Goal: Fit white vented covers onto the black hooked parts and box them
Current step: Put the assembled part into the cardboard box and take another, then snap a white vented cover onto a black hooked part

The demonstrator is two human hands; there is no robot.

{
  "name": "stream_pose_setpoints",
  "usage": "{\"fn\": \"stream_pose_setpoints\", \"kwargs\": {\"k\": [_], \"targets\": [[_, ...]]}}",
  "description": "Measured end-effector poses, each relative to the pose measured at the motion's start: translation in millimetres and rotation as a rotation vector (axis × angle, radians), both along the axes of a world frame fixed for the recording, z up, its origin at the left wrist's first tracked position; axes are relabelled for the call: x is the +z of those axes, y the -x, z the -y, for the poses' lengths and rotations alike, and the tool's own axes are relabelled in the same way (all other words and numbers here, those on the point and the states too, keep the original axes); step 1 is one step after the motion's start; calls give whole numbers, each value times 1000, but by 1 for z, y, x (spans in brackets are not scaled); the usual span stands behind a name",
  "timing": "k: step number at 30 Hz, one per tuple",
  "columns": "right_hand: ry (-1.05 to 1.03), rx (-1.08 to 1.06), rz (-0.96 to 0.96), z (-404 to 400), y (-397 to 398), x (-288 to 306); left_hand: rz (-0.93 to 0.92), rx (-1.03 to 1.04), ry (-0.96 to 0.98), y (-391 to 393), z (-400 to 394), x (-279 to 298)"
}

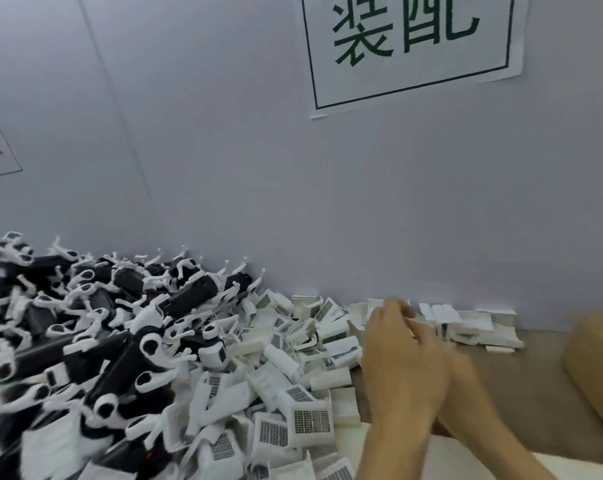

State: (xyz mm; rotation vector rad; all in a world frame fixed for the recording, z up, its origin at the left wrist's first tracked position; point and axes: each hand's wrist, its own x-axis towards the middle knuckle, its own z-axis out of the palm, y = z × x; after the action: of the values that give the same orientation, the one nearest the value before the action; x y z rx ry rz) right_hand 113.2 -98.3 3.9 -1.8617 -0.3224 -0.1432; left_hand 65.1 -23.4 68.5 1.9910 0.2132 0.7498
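Both blurred hands, left hand overlapping right hand, reach among white vented covers; their grip cannot be told.

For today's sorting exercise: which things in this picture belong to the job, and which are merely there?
Job: heap of black hooked plastic parts; pile of white vented plastic covers; brown cardboard box; two hands, overlapping and blurred.

Merely there: white paper sign with green characters; grey wall.
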Motion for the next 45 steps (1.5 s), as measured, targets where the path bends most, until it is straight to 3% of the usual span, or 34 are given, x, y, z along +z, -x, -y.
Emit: {"fn": "stream_pose_setpoints", "kwargs": {"k": [6, 11, 13, 16, 17, 22, 28, 30, 32, 36, 39, 41, 45], "targets": [[-39, -54, -40, 15, -9, -5, -232, -42, -579, -43, -32, 84], [-75, -11, -93, 10, -8, -8, -690, 292, -1091, -65, -155, 100], [-70, 6, -123, 10, -10, -8, -934, 488, -1130, -58, -216, 101], [-37, 27, -149, 9, -11, -6, -1292, 527, -1103, -51, -277, 98], [-25, 33, -154, 9, -11, -6, -1282, 509, -1067, -49, -288, 95], [-5, 48, -182, 7, -10, -4, -874, 546, -839, -42, -314, 79], [-7, 28, -181, 11, -8, -4, -658, 553, -927, -44, -293, 105], [-27, 23, -188, 11, -6, -4, -503, 532, -849, -44, -276, 121], [-61, 16, -191, 11, -5, -2, -343, 458, -653, -44, -249, 132], [-243, 120, -266, 14, 6, 11, -160, 105, 55, -35, -175, 128], [-526, 259, -469, 23, 16, 31, -140, -165, 542, -22, -111, 79], [-633, 384, -577, 35, 15, 36, -176, -229, 699, -19, -71, 37], [-480, 523, -539, 62, 13, 39, -207, -190, 812, -24, -16, -29]]}}
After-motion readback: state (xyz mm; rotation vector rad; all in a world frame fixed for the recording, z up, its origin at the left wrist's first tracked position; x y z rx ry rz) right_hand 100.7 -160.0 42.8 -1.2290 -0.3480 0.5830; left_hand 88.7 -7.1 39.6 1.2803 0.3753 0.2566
